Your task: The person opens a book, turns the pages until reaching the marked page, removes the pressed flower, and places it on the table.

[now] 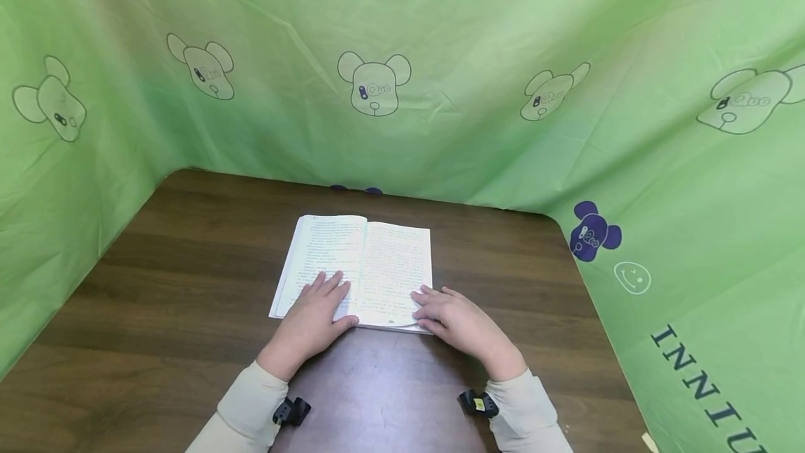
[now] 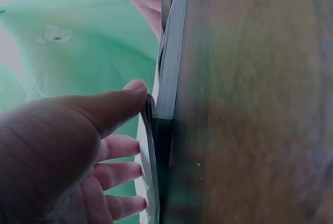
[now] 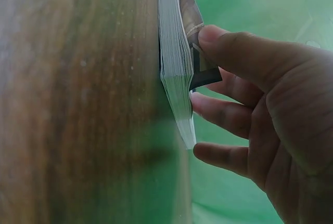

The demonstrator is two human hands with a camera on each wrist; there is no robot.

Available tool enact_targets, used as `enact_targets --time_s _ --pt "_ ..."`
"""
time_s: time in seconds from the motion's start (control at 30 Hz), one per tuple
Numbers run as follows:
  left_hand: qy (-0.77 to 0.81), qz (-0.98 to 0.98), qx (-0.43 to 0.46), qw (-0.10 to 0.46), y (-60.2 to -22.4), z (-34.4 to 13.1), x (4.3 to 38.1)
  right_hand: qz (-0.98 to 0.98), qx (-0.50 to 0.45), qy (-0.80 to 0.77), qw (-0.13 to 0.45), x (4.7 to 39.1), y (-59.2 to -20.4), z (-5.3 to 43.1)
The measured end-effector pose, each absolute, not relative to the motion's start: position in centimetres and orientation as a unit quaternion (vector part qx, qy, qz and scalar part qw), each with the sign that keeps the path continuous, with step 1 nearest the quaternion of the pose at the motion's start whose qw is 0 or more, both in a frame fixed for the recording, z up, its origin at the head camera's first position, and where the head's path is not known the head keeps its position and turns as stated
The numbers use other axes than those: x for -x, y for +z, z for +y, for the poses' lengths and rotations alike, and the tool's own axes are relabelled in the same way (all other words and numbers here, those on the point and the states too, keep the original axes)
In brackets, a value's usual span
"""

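Note:
An open book [image 1: 393, 250] with printed text on both pages lies on the wooden table. My left hand [image 1: 317, 317] rests on the lower part of its left page, fingers extended and thumb by the bottom edge near the spine. In the left wrist view that thumb [image 2: 117, 104] touches the page edges. At the lower right corner my right hand [image 1: 462, 320] pinches a page [image 3: 207, 77] between thumb and fingers. This corner is lifted off the thick stack of pages [image 3: 174, 42], and a dark printed picture shows on its underside.
Brown wood tabletop [image 1: 207, 250] surrounds the book. Green cloth [image 1: 283, 131] printed with bear faces hangs behind the table and along both sides. Each wrist wears a small black camera, one [image 1: 291, 411] on the left and one [image 1: 479, 404] on the right.

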State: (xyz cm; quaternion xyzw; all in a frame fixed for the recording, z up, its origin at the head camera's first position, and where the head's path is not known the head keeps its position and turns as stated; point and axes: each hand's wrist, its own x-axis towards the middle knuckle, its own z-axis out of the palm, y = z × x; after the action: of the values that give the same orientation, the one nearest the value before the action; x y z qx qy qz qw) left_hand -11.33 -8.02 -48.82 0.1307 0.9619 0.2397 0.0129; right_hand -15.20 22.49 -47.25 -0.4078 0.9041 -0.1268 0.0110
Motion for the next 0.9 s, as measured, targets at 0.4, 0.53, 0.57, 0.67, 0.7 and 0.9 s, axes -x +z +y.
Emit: enact_targets --time_s 0.4,0.53,0.57,0.67,0.7,0.9 --pt "0.236 0.962 -0.139 -0.013 -48.8 -7.5 11.3 0.914 0.384 -0.128 -0.015 15.1 -47.4 22.0" --pt "0.228 0.966 -0.124 -0.015 -48.9 -7.1 11.1 0.917 0.375 -0.13 -0.029 15.2 -47.3 21.9" --pt "0.227 0.966 -0.119 -0.014 -48.8 -7.0 11.1 0.918 0.373 -0.129 -0.031 15.2 -47.3 21.9" --pt "0.223 0.969 -0.108 -0.018 -48.7 -6.6 11.1 0.92 0.369 -0.125 -0.04 15.2 -47.3 21.9" --pt "0.22 0.969 -0.106 -0.021 -48.7 -6.5 11.1 0.921 0.368 -0.125 -0.043 15.2 -47.3 21.9" --pt "0.2 0.975 -0.092 -0.036 -48.8 -6.0 11.2 0.923 0.358 -0.121 -0.064 15.3 -47.5 21.8"
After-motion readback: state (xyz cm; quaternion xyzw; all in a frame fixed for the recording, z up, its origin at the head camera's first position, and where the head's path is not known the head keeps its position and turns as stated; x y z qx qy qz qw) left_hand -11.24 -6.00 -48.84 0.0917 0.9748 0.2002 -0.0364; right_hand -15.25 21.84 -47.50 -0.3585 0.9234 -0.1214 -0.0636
